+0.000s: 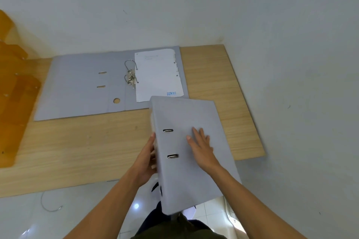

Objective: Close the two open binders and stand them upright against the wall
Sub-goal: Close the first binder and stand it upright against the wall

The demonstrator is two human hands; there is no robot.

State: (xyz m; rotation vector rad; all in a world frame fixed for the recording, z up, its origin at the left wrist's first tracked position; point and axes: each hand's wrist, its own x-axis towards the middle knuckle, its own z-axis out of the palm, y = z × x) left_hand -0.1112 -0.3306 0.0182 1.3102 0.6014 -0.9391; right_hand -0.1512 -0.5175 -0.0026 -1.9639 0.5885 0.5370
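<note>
L hand (144,161) grips closed binder (186,170) edge, prob. curled; R hand (202,145) flat, fingers spread.

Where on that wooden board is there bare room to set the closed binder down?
Free: the strip of wooden board right of the open binder, up to the wall, and the wide patch in front of it toward the left. Crowded: the back, covered by the open binder, and the near right, where both hands hold the closed binder.

We see our left hand (144,161) with fingers (152,139) curled, thumb side up; our right hand (202,145) lies flat, fingers (196,132) spread.
</note>
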